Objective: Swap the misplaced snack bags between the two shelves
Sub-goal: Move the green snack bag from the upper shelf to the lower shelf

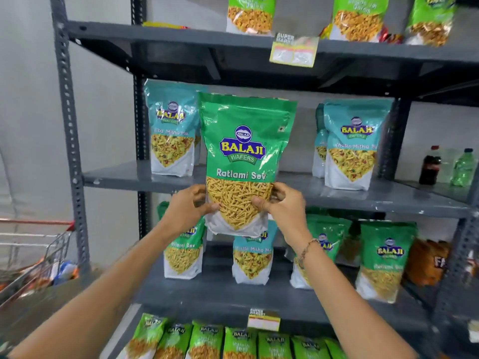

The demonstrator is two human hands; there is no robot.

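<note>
A green Ratlami Sev bag [243, 156] is held upright in front of the middle shelf [121, 177]. My left hand [188, 207] grips its lower left edge and my right hand [283, 203] its lower right edge. Its bottom hangs below the shelf's front lip. Teal Khatta Mitha bags stand on that shelf at the left [169, 130] and right [352, 146]. On the shelf below [220, 291], a teal Khatta Mitha bag [252, 260] stands among green Ratlami Sev bags [386, 260], partly hidden by the held bag.
Light green bags line the top shelf [250, 14] and the bottom shelf [241, 343]. A dark cola bottle [430, 165] and a green bottle [464, 168] stand at the far right. A shopping cart [39, 263] is at the left, beside the rack's post [68, 125].
</note>
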